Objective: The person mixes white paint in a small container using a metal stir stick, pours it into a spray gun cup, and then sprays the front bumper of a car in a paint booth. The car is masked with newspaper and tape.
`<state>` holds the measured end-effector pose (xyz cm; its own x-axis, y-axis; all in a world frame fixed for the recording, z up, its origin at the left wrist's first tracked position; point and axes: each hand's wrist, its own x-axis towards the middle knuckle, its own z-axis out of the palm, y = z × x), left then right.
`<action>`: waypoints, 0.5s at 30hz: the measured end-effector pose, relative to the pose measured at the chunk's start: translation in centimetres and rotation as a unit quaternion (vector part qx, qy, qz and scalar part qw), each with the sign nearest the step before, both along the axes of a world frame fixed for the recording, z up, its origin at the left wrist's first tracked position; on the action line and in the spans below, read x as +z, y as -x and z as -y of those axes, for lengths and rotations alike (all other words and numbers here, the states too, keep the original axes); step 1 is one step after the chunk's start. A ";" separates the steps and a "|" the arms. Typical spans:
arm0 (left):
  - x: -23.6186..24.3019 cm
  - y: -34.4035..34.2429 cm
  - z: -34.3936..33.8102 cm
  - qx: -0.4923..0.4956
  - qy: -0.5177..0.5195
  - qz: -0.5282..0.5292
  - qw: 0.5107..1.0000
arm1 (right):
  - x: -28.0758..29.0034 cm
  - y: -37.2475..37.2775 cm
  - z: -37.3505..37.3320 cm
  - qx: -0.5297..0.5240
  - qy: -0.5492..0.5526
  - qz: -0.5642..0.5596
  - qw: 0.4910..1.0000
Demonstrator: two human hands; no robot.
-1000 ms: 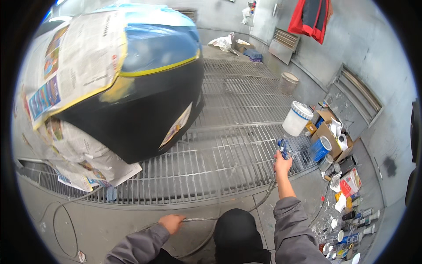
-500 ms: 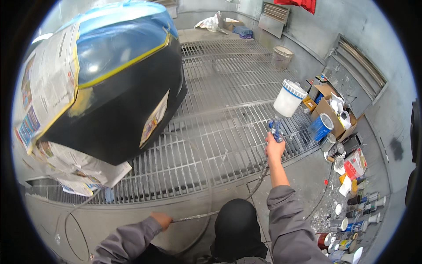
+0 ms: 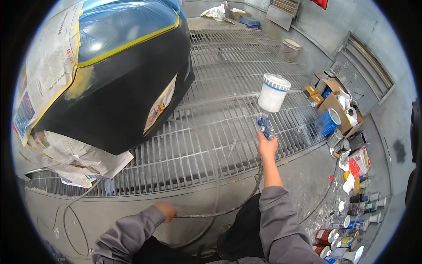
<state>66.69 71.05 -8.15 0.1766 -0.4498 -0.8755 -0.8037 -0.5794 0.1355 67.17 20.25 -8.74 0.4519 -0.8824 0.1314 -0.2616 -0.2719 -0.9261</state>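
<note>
My right hand (image 3: 267, 147) is wrapped round the handle of a spray gun (image 3: 265, 126), held out over the floor grating. A white paint cup (image 3: 273, 93) with a ribbed lid and blue ring sits upright on top of the gun. From its handle an air hose (image 3: 239, 204) curves down and across to my left hand (image 3: 165, 211), which is closed on it. At the left stands a car's dark bumper panel (image 3: 127, 88), edged with yellow tape. Blue film (image 3: 127, 26) covers the body above it, and newspaper (image 3: 46, 66) masks the side.
Metal grating (image 3: 211, 145) covers much of the floor. To the right are a cardboard box (image 3: 332, 105), a blue can (image 3: 329, 122) and several paint cans (image 3: 327, 235) along the wall. A bucket (image 3: 290, 49) stands farther back. Looped hose (image 3: 66, 224) lies at the left.
My right hand and the spray gun have shifted left, toward the panel. The view has tilted and moved forward a little. My left hand still grips the hose.
</note>
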 end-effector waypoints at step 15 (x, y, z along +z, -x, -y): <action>2.6 -0.8 -2.2 -0.016 -0.042 -0.008 0.999 | 3.1 -1.9 -2.0 -0.010 -0.064 0.032 0.997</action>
